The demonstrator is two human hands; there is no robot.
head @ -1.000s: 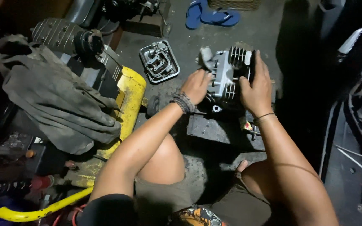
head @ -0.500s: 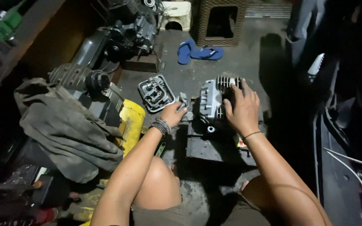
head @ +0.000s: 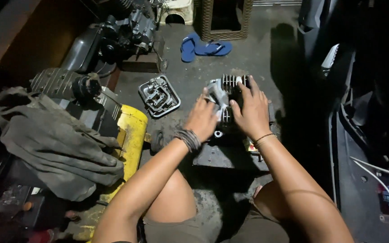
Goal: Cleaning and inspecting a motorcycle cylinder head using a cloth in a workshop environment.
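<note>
A finned metal engine cylinder head (head: 230,85) sits on a dark flat block (head: 223,157) on the concrete floor in front of me. My left hand (head: 202,118) grips its left side, fingers curled over the pale metal. Pressed on its top and right side is my right hand (head: 251,110), fingers spread across the fins. A dark wristband circles my left wrist and a thin bracelet my right. The lower part of the cylinder head is hidden under my hands.
A rectangular metal engine cover (head: 159,96) lies left of the hands. Further left are a yellow machine body (head: 129,135), a grey rag (head: 55,144) and a dark engine (head: 129,31). Blue sandals (head: 203,47) lie beyond. Dark panels and white cables (head: 374,175) stand at right.
My view has shifted, so the scene sits lower and nearer. My left hand has moved from the part's left edge onto its side. My right hand has slid onto the top.
</note>
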